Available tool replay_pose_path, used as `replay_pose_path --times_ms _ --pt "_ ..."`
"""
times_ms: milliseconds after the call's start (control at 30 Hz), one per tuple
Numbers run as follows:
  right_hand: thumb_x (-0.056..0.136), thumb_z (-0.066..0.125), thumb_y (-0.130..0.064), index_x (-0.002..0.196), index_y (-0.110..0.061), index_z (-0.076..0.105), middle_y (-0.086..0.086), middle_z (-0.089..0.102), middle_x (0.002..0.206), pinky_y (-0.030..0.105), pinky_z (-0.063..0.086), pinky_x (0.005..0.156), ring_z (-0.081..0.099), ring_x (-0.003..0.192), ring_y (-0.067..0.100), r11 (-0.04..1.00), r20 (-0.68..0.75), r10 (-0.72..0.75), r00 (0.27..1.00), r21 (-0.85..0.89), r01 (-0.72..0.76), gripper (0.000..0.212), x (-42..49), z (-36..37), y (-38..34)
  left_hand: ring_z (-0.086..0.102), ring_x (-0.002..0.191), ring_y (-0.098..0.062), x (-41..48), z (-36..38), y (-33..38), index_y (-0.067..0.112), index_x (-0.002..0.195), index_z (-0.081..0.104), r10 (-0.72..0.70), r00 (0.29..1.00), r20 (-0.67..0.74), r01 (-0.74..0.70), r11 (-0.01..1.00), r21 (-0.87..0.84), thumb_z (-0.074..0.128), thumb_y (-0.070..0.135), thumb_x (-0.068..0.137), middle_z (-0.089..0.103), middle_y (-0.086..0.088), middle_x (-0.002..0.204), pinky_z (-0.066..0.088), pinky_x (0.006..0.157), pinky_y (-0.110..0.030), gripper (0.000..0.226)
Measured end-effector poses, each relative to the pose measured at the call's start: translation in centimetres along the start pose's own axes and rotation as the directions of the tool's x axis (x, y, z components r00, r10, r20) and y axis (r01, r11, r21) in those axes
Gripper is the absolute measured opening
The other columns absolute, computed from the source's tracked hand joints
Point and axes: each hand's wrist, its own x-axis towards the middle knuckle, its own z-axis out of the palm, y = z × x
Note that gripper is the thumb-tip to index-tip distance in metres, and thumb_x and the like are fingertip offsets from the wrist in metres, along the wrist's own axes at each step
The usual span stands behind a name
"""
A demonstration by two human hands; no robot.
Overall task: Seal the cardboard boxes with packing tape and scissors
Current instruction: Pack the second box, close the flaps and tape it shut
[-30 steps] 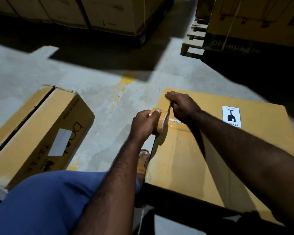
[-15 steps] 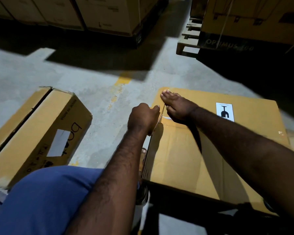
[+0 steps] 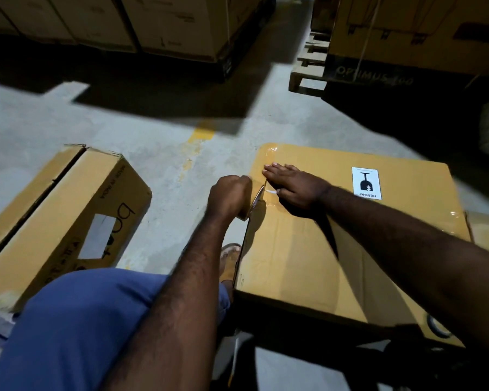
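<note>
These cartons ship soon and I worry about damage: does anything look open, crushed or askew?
The box on the left lies at a skewed angle, its flaps gaping along a dark slit and its upper corner frayed. The box being taped shows creases across its top but looks closed. Nothing is spilled.

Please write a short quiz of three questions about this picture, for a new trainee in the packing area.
1. True or false: the left hand grips the brown roll of packing tape at the left edge of the large flat cardboard box.
2. What is the right hand doing?
A) holding scissors
B) pressing flat on the box top, fingers straight
C) lifting a flap
3. Fill in: the white label with the black glass symbol reads "____".

Key: 1 true; 2 B; 3 FRAGILE.
</note>
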Motion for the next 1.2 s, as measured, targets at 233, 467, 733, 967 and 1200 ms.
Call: replay_pose_path --times_ms 233,467,733,967,1200 --pt "0.089 0.033 -0.029 0.162 -0.022 0.022 -0.001 0.017 0.169 0.035 0.004 0.126 0.009 0.157 0.015 0.984 0.014 0.084 0.996 0.155 -0.085 0.074 0.2 -0.2 -0.4 0.057 0.074 -0.028 -0.5 0.1 0.2 0.012 0.069 0.055 0.062 0.997 0.042 -0.065 0.996 0.067 0.055 0.039 0.099 0.06 -0.007 0.072 0.037 0.063 -0.031 0.041" --pt "0.088 0.033 -0.029 0.161 -0.021 0.027 0.0 0.021 0.168 0.034 0.004 0.125 0.012 0.156 0.016 0.982 0.0 0.086 0.996 0.17 -0.085 0.074 0.0 -0.6 -0.6 0.067 0.096 -0.039 0.1 -0.3 -0.5 0.003 0.105 0.067 -0.225 0.967 0.118 0.233 0.971 -0.051 0.06 0.043 0.092 0.069 -0.022 0.104 0.048 0.068 -0.036 0.043" --pt "0.097 0.037 -0.025 0.162 -0.022 0.024 0.001 0.02 0.169 0.042 0.009 0.128 0.011 0.156 0.017 0.987 0.001 0.089 0.996 0.137 -0.088 0.066 -0.1 -0.8 -1.1 0.068 0.091 -0.035 -1.9 -0.5 -1.1 0.005 0.103 0.069 -0.253 0.961 0.108 0.263 0.96 -0.097 0.069 0.061 0.077 0.071 -0.017 0.101 0.058 0.083 -0.045 0.063" --pt "0.105 0.043 -0.02 0.157 -0.017 0.038 0.003 0.033 0.164 0.039 0.019 0.124 0.018 0.155 0.021 0.987 -0.05 -0.143 0.988 0.064 0.146 0.052 -1.7 0.5 -2.6 0.07 0.081 -0.029 -4.9 -0.6 -2.8 0.012 0.08 0.075 -0.087 0.996 0.035 0.092 0.965 -0.246 0.062 0.061 0.082 0.074 -0.005 0.081 0.059 0.082 -0.055 0.051" --pt "0.1 0.05 -0.016 0.16 -0.007 0.028 0.014 0.022 0.167 0.045 0.018 0.125 0.016 0.156 0.028 0.997 -0.004 -0.081 0.997 0.012 0.081 0.064 -0.6 -0.3 -3.4 0.05 0.061 -0.02 -4.6 0.2 -2.4 0.016 0.062 0.055 0.006 1.0 0.006 -0.005 0.988 -0.155 0.06 0.048 0.094 0.052 0.001 0.06 0.042 0.061 -0.033 0.046"
